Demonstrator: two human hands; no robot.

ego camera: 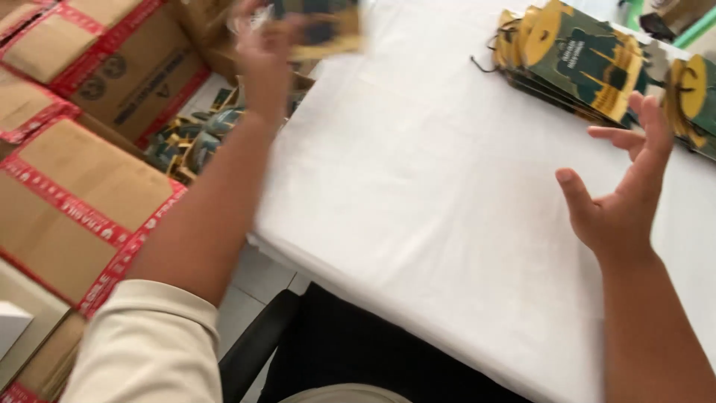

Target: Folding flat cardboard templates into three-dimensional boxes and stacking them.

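While left hand lifts a blurred card, right hand hovers, fingers spread.

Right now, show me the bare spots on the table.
The white table is bare between the left hand holding a packet and the open right hand. The far right corner is crowded with stacked packets.
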